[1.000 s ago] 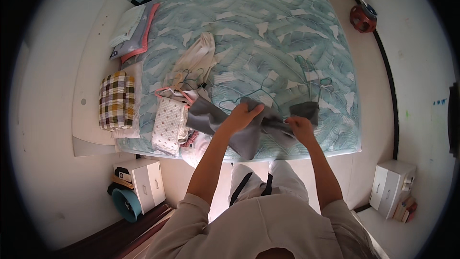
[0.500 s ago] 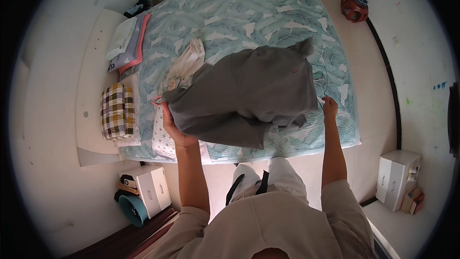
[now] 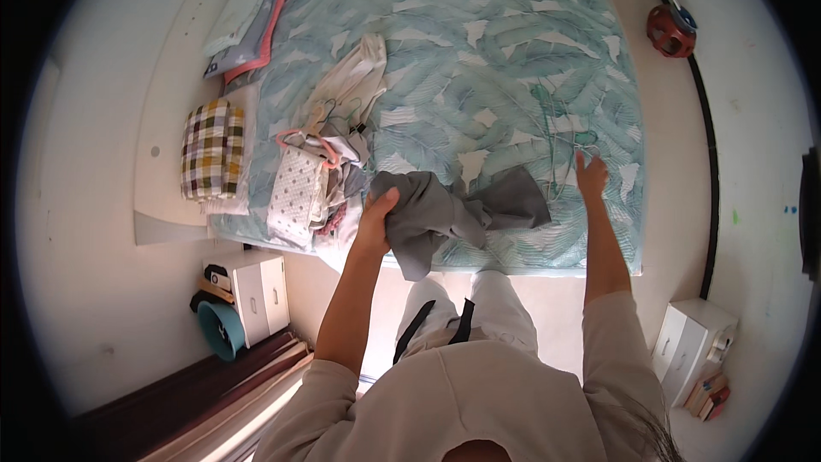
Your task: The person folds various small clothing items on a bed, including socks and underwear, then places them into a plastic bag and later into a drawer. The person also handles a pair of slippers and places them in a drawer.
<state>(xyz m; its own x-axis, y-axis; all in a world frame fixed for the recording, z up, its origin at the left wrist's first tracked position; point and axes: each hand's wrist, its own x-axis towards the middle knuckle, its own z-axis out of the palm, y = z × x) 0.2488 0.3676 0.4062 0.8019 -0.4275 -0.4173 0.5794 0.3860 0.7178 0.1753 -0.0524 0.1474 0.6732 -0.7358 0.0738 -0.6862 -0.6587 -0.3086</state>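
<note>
My left hand is closed on a grey garment, its thumb on top of the cloth. The garment is bunched up by the hand and trails to the right above the near edge of the bed. My right hand is out to the right, its fingertips pinched at a thin green clothes hanger low over the bed. More green hangers lie just left of that hand. Left of the garment is a pile of clothes with a pink hanger and a white dotted garment.
The bed has a leaf-patterned cover. Stacked pillows and a folded checked blanket sit along its left side. White bedside cabinets stand at both near corners, with a teal bin by the left one. A red object rests by the right wall.
The grey garment, spread wide before, is now lower, bunched and nearer to me. My left hand has moved right with it. The hangers by my right hand and the clothes pile are uncovered.
</note>
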